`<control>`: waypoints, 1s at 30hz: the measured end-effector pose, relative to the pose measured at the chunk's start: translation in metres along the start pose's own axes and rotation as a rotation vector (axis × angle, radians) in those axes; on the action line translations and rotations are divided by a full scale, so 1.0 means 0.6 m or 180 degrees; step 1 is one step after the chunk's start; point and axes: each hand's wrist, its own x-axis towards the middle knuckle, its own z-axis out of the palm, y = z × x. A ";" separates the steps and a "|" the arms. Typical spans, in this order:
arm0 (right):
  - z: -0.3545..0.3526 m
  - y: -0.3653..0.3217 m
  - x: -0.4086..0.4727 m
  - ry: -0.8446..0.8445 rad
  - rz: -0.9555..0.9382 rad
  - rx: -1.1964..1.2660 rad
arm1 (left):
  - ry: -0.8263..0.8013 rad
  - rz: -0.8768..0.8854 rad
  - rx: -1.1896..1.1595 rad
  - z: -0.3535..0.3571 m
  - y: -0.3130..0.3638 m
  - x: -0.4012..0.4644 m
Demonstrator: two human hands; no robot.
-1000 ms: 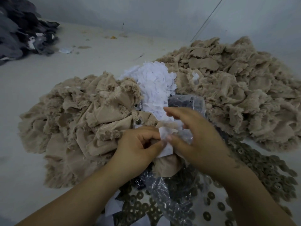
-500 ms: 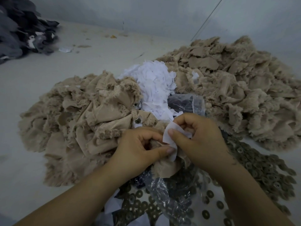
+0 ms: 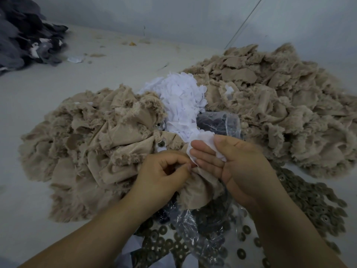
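Holding a small white piece (image 3: 204, 144) between its thumb and curled fingers, the right hand (image 3: 231, 163) now shows its finger side to the camera. Half a second ago it showed its back and pinched the piece lower down, right by the other thumb. The white piece has come up a little and now sits just in front of the white pile (image 3: 183, 101).

The left hand (image 3: 164, 176) has hardly moved. Its thumb and first finger pinch the top edge of a tan cloth piece (image 3: 197, 190), just like before. That cloth hangs down between the two hands, over some crinkled clear plastic (image 3: 193, 235). The fingertips of the two hands are very close.

Everything lies on a flat, pale grey surface (image 3: 58, 89). A big fluffy tan pile (image 3: 92, 151) is on the left and another tan pile (image 3: 280, 113) is on the right, with the white pile between them. A clear bag (image 3: 229, 122) with dark things inside sits just behind the right hand. Lots of dark round rings (image 3: 309, 200) are spread on the near right. Far off in the left corner is a dark cloth heap (image 3: 23, 39). A few small scraps lie near the plain grey wall (image 3: 173, 16) at the back.
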 end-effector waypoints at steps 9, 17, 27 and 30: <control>-0.002 -0.008 -0.002 -0.0464 0.0084 0.0003 | 0.0301 -0.0110 -0.0007 0.006 -0.002 0.001; 0.006 0.018 0.002 -0.0697 -0.0062 0.0026 | 0.0074 -0.0063 -0.0112 0.007 0.007 0.002; 0.014 0.051 0.005 -0.0810 0.0059 -0.0097 | 0.0179 -0.0234 -0.0483 0.009 -0.006 0.002; 0.013 0.046 0.001 -0.0442 -0.0204 -0.0606 | 0.0175 -0.0239 -0.0476 0.007 -0.006 0.002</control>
